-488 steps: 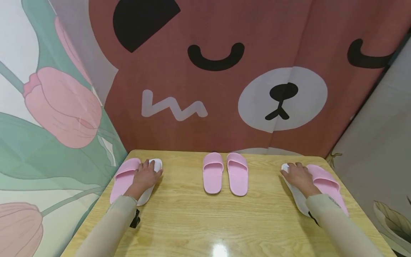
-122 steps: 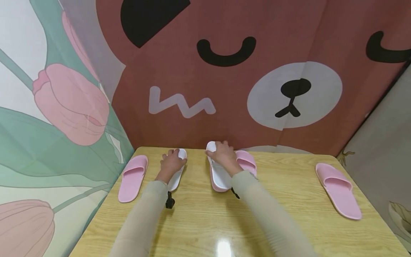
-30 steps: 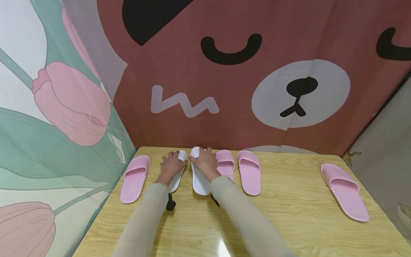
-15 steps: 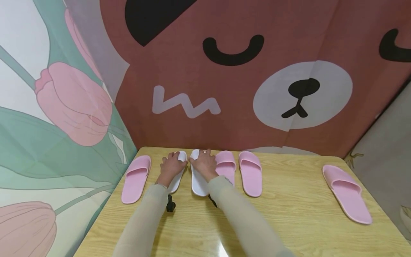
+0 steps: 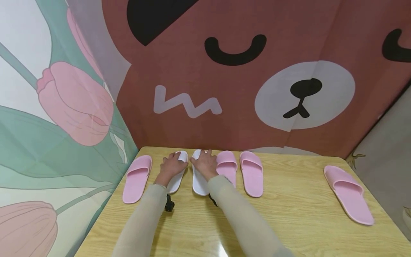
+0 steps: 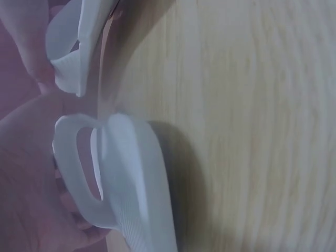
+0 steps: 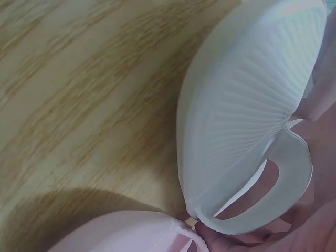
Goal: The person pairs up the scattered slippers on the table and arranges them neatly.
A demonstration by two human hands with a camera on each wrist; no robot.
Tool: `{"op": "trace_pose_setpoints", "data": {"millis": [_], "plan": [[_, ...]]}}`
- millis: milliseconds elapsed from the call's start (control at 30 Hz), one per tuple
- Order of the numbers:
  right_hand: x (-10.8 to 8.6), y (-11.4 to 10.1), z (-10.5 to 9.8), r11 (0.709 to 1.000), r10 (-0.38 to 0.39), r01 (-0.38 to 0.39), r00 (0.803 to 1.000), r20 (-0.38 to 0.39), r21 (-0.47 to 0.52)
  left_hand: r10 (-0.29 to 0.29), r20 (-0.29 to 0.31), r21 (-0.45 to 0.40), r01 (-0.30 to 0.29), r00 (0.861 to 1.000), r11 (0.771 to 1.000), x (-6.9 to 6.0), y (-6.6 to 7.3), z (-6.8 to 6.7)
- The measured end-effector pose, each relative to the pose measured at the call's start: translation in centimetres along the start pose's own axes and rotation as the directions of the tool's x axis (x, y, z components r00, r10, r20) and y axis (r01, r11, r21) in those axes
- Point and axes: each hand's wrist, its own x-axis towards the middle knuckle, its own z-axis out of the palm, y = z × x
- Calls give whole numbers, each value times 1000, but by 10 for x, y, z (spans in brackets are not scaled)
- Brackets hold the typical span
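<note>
Two white slippers lie side by side near the back of the table. My left hand [image 5: 172,167] grips the strap of the left white slipper [image 5: 175,185] from above. The right white slipper [image 5: 199,185] has its strap under my right hand [image 5: 206,164], the fingers curled over it. A small gap parts the two. In the left wrist view the palm lies over the strap of a white slipper [image 6: 136,178]. The right wrist view shows the ribbed sole surface of a white slipper [image 7: 247,100] and part of a pink slipper [image 7: 121,231] beside it.
A pink slipper [image 5: 137,182] lies at the left edge of the table [image 5: 289,214]. Two pink slippers [image 5: 226,166] [image 5: 252,178] stand just right of my right hand, and another pink slipper [image 5: 350,196] is near the right edge. A bear-patterned curtain [image 5: 237,132] hangs behind.
Since several seconds ago, my right hand has brought its white slipper leftward, beside the left one. Earlier, my left hand moved its slipper rightward from the pink one. Recently both hands have barely moved.
</note>
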Motion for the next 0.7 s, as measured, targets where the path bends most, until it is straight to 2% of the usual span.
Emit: {"op": "trace_pose_setpoints", "data": {"millis": [167, 300, 467, 700], "plan": [[-1, -1, 2, 998, -22, 23, 1000, 19, -54, 16, 19, 3, -16, 1000, 1000, 0, -2, -2], [-2, -3, 3, 995, -11, 16, 999, 49, -96, 24, 32, 21, -25, 999, 999, 1, -2, -2], [-4, -6, -1, 990, 7, 9, 993, 116, -142, 32, 54, 32, -34, 998, 999, 1, -1, -4], [-3, -7, -5, 980, -26, 68, 976, 215, -189, 29, 88, 47, -33, 996, 998, 0, -2, -6]]}}
